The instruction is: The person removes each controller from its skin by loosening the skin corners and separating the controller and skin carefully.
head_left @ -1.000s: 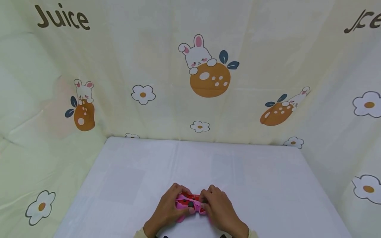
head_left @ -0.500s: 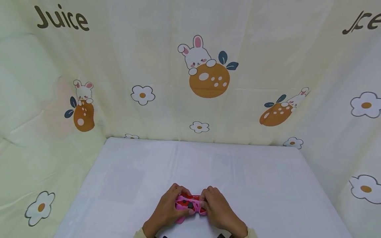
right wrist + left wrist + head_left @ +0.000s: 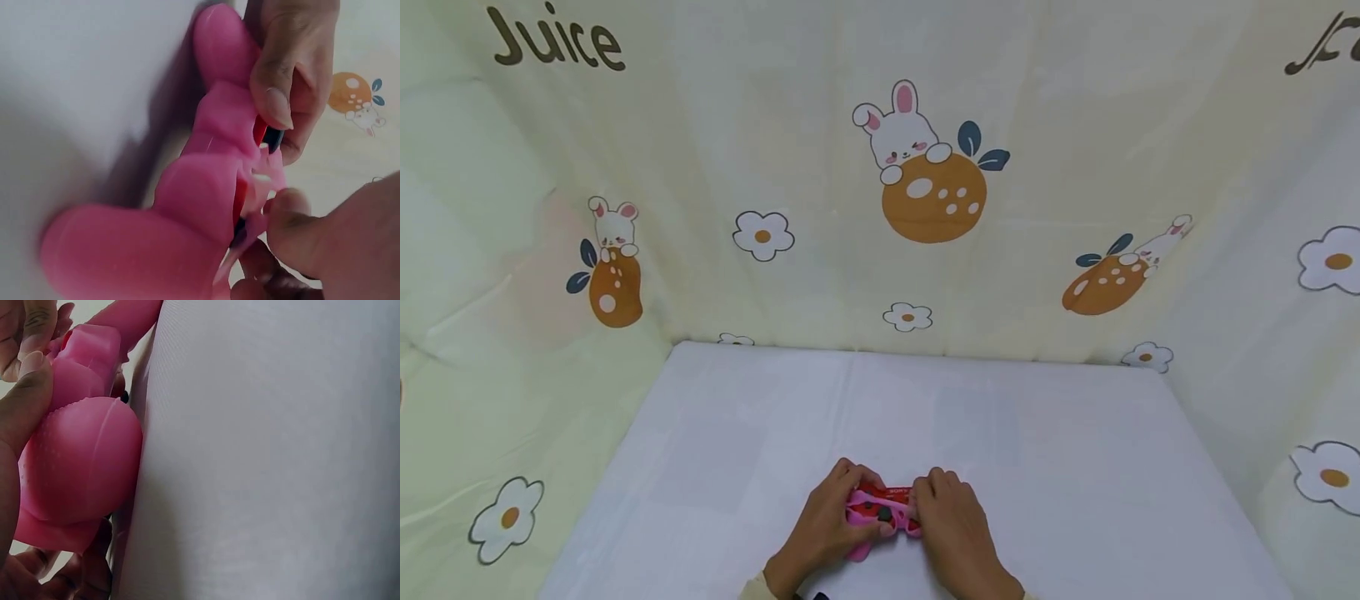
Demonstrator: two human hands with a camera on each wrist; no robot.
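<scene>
Low in the head view, a red game controller (image 3: 898,492) sits in a pink silicone cover (image 3: 859,518) over the white table. My left hand (image 3: 822,518) grips its left side, thumb across the front near a dark thumbstick (image 3: 885,514). At the right end, my right hand (image 3: 957,525) pinches the cover's edge and hides that side of the controller. The right wrist view shows a strip of cover (image 3: 250,234) pulled away under the right thumb (image 3: 290,215), with red controller body (image 3: 240,195) in the gap. Rounded pink handles (image 3: 81,462) fill the left wrist view.
A white cloth covers the table (image 3: 820,400). Behind it hangs a cream curtain (image 3: 805,150) printed with rabbits, oranges and flowers, which also closes off the left and right sides.
My right hand has shifted slightly and turned, now covering more of the controller's right end. My left hand keeps its grip. The head view has shifted a little.
</scene>
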